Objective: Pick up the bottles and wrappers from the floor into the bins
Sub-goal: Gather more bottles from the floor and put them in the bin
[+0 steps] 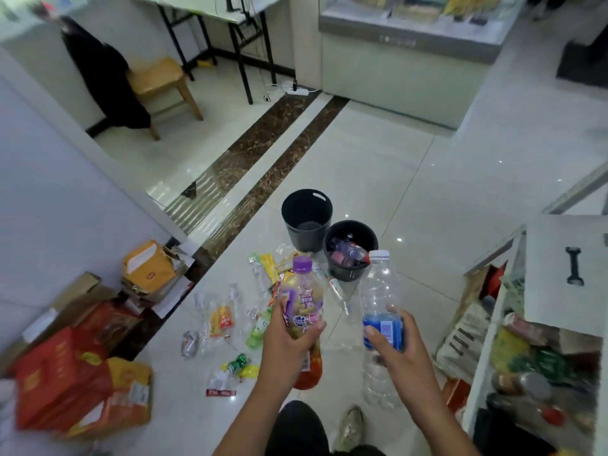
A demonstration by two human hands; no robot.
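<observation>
Two plastic bottles are held up over a tiled floor (411, 199) strewn with litter. A person's left hand (289, 340) is closed around a purple-capped drink bottle (302, 301) with a colourful label and an orange base, gripping it at the middle. The right hand (398, 343) is wrapped around a clear water bottle (381, 291) at its blue label, the white cap pointing up and away. Both bottles are lifted clear of the floor, side by side and apart from each other.

Just beyond the hands stand two black bins, touching or nearly so. The far bin (307, 218) looks empty inside; the near bin (350, 248) already contains several bottles. Loose wrappers (223, 320), clear, yellow, orange and green, lie scattered across the tiles to the left of the hands and up to the foot of the bins.

Cardboard boxes (151, 268) and red and orange packaging (65, 383) are piled along the wall at left. A white shelf unit (487, 340) crammed with packaged goods stands at right. A wooden chair (161, 83) sits beside a desk (210, 8) in the background.
</observation>
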